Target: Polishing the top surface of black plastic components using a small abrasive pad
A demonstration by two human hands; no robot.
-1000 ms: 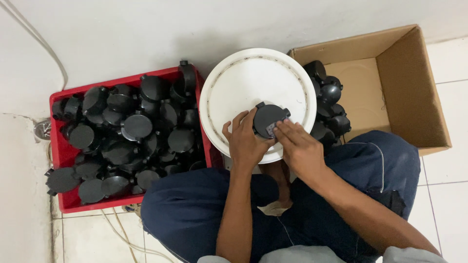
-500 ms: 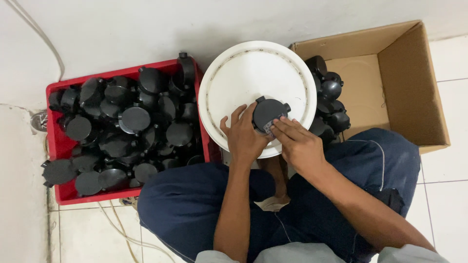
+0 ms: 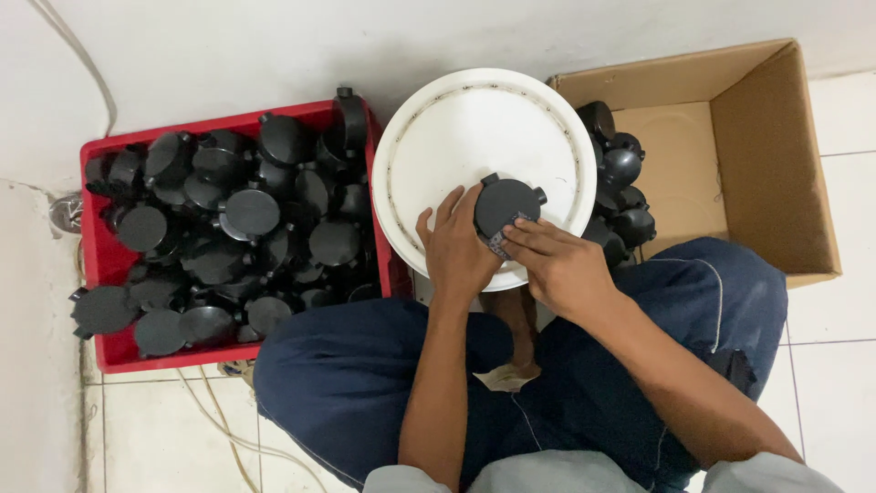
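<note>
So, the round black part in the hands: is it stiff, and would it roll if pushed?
The black part looks like moulded plastic, so probably stiff and light. The small lugs on its rim would likely stop it rolling. Both hands, left and right, hold it on the white lid.

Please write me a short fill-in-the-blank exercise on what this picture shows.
1. Both hands, left hand and right hand, hold a round ____ part.
2. The part sits over a white ____.
3. The crate full of parts is ____ in colour.
4. The cardboard box lies on the person's ____ side.

Missing words: black; lid; red; right
</note>
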